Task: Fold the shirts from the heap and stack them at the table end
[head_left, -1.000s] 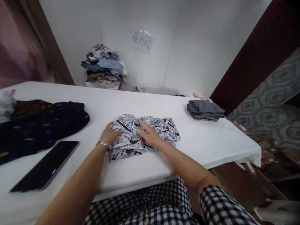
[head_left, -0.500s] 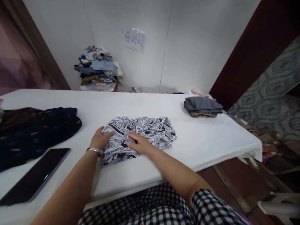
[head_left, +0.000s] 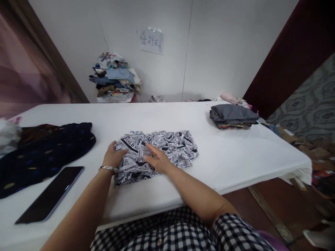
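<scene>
1. Two hands on one item, head view only: black-and-white newsprint-pattern folded cloth garment (head_left: 157, 151), lying mid-desk, near the front edge of the white desk (head_left: 235, 157).
2. Left hand (head_left: 113, 157): at the garment's left edge, fingers curled onto the fabric edge. Grip looks clenched on the cloth edge, silver bracelet (head_left: 108, 168) on the wrist.
3. Right hand (head_left: 157, 161): flat on top of the garment, fingers extended, palm down. Grip released, pressing only.
4. Left of garment, apart from it: dark navy cloth with small coloured spots (head_left: 44, 153), spread loose. Black flat phone (head_left: 51, 194) lies just in front of it, screen up.
5. Far right of desk: small folded stack, grey cloth on top (head_left: 232, 116), well apart from the hands.
6. Behind desk, against the white wall: mixed pile of clothes (head_left: 115, 78); paper note with handwriting (head_left: 150, 40) taped above it.
</scene>
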Demonstrator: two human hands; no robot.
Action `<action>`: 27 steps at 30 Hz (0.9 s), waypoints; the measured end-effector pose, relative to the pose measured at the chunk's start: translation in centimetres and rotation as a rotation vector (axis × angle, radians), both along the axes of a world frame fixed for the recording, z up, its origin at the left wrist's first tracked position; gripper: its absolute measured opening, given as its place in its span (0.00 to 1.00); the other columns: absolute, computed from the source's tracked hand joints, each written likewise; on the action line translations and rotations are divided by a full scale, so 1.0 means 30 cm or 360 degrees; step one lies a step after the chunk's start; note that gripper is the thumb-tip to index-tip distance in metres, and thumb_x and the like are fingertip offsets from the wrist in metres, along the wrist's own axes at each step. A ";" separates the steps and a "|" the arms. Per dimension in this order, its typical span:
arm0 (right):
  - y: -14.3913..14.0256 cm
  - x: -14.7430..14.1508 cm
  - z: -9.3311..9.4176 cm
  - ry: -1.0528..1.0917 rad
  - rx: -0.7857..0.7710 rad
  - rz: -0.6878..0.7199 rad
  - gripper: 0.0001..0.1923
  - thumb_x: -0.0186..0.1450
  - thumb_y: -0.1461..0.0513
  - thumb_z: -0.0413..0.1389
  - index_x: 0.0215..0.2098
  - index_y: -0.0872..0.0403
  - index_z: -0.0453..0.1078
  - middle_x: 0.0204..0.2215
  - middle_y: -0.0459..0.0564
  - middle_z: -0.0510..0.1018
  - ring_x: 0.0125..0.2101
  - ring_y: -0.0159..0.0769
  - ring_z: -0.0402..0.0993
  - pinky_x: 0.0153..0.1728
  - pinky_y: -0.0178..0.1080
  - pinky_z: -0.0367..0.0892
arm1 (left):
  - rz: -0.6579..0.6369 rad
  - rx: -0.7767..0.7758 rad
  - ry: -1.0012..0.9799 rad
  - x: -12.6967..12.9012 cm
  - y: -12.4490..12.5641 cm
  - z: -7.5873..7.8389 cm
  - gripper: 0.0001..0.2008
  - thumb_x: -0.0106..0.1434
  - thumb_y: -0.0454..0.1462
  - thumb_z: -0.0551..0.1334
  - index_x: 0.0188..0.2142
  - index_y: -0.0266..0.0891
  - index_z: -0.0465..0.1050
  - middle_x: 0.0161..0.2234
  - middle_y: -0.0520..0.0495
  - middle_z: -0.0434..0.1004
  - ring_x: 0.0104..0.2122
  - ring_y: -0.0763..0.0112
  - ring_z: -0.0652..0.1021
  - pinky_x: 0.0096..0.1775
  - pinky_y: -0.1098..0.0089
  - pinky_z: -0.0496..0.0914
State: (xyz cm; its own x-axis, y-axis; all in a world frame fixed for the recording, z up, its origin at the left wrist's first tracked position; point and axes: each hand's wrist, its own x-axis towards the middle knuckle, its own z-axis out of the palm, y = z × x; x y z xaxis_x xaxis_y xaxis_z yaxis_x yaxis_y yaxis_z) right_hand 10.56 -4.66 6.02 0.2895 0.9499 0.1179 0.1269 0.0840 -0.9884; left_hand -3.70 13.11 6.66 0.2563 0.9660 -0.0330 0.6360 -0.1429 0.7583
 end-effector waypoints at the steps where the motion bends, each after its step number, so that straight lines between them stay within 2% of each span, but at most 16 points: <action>1: 0.001 -0.002 -0.001 0.0056 0.0003 0.0028 0.35 0.62 0.48 0.57 0.65 0.43 0.54 0.64 0.49 0.60 0.62 0.42 0.59 0.59 0.50 0.58 | 0.0015 -0.0018 -0.0011 0.004 -0.004 0.008 0.42 0.51 0.41 0.66 0.64 0.34 0.53 0.58 0.35 0.67 0.56 0.54 0.71 0.58 0.57 0.63; 4: 0.008 -0.003 -0.011 0.0104 -0.0017 0.0004 0.35 0.62 0.50 0.57 0.65 0.44 0.55 0.63 0.49 0.61 0.62 0.41 0.59 0.61 0.49 0.57 | 0.0039 -0.0039 -0.0006 0.008 -0.012 0.021 0.44 0.50 0.41 0.66 0.65 0.35 0.52 0.60 0.35 0.64 0.58 0.55 0.69 0.59 0.60 0.62; 7: 0.021 0.002 -0.029 0.0062 -0.0108 -0.0118 0.35 0.62 0.53 0.57 0.65 0.46 0.55 0.64 0.50 0.61 0.62 0.41 0.59 0.61 0.47 0.57 | 0.0013 -0.0161 0.0067 -0.002 0.005 0.020 0.44 0.52 0.44 0.65 0.65 0.32 0.51 0.60 0.33 0.65 0.56 0.55 0.71 0.57 0.61 0.65; 10: 0.033 0.005 -0.052 0.0026 -0.0150 -0.0116 0.34 0.62 0.55 0.57 0.65 0.48 0.55 0.63 0.51 0.63 0.61 0.40 0.61 0.60 0.46 0.58 | 0.0018 -0.0220 0.0160 -0.002 0.051 0.025 0.42 0.55 0.50 0.62 0.63 0.29 0.56 0.58 0.30 0.67 0.54 0.52 0.73 0.55 0.60 0.67; 14: 0.041 0.006 -0.079 -0.0109 -0.0155 -0.0118 0.35 0.61 0.55 0.58 0.65 0.48 0.55 0.62 0.52 0.64 0.60 0.42 0.62 0.60 0.47 0.57 | 0.0021 -0.0133 0.0245 0.048 0.122 0.041 0.39 0.54 0.52 0.61 0.59 0.30 0.63 0.56 0.31 0.69 0.55 0.49 0.71 0.54 0.58 0.66; 18: 0.042 0.009 -0.087 -0.0127 -0.0142 -0.0111 0.35 0.61 0.56 0.58 0.65 0.48 0.56 0.61 0.52 0.65 0.59 0.41 0.63 0.59 0.47 0.59 | -0.0011 -0.0070 0.0311 0.114 0.168 0.042 0.37 0.51 0.49 0.64 0.56 0.29 0.66 0.54 0.32 0.71 0.54 0.50 0.72 0.52 0.60 0.67; 20: 0.043 0.010 -0.088 -0.0127 -0.0130 -0.0108 0.35 0.60 0.57 0.59 0.64 0.48 0.57 0.60 0.52 0.66 0.59 0.41 0.64 0.58 0.47 0.60 | -0.0058 -0.0049 0.0341 0.133 0.186 0.039 0.30 0.51 0.47 0.64 0.51 0.33 0.71 0.50 0.36 0.75 0.52 0.52 0.74 0.51 0.63 0.67; 23: 0.041 0.010 -0.085 -0.0143 -0.0112 -0.0107 0.35 0.60 0.58 0.59 0.64 0.49 0.57 0.59 0.53 0.67 0.58 0.41 0.66 0.56 0.47 0.63 | -0.0137 -0.0008 0.0378 0.145 0.216 0.047 0.18 0.52 0.46 0.63 0.37 0.37 0.78 0.41 0.39 0.80 0.46 0.53 0.76 0.47 0.64 0.69; 25: 0.036 0.009 -0.079 -0.0200 -0.0119 -0.0102 0.34 0.61 0.58 0.58 0.65 0.49 0.56 0.60 0.53 0.67 0.57 0.41 0.66 0.56 0.47 0.63 | -0.0172 0.0033 0.0380 0.150 0.238 0.063 0.14 0.53 0.45 0.61 0.32 0.38 0.78 0.37 0.40 0.81 0.44 0.54 0.77 0.45 0.65 0.69; 27: 0.028 0.007 -0.071 -0.0322 -0.0114 -0.0080 0.33 0.61 0.58 0.57 0.64 0.50 0.57 0.60 0.52 0.67 0.59 0.41 0.64 0.58 0.48 0.60 | -0.0216 0.0068 0.0350 0.158 0.256 0.082 0.13 0.54 0.45 0.61 0.31 0.39 0.78 0.35 0.42 0.81 0.40 0.57 0.78 0.42 0.65 0.70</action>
